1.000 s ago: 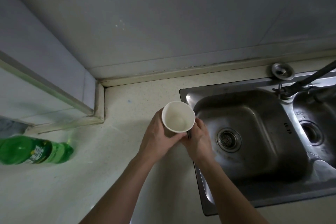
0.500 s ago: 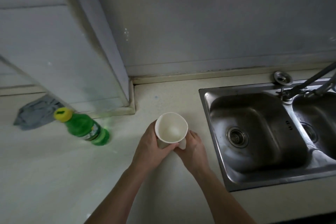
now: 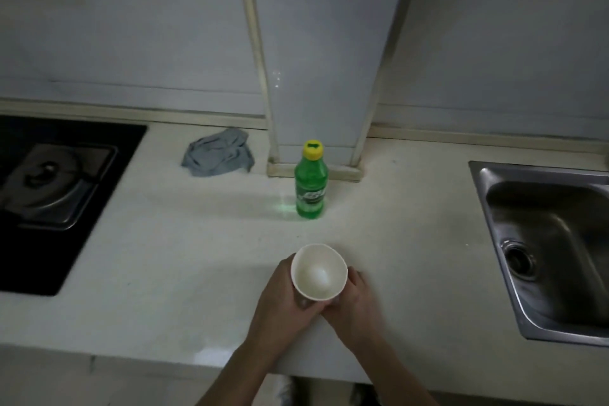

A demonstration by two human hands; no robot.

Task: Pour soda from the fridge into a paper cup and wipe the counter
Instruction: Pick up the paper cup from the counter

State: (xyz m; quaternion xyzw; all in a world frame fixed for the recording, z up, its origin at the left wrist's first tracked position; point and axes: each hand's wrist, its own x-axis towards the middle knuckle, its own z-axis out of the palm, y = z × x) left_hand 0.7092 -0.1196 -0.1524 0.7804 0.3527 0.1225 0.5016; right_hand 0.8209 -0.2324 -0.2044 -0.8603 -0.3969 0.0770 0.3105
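**Cup held in both hands, bottle waiting behind**

The left hand and right hand wrap the paper cup from either side, fingers closed around its lower wall, mouth up and empty, probably to set it steady on the surface. Beyond it stands the green soda bottle, upright and capped. A grey cloth lies crumpled near the wall, handy for wiping. The sink sits well to the right.

Bottle label: white lettering, seemingly illegible.
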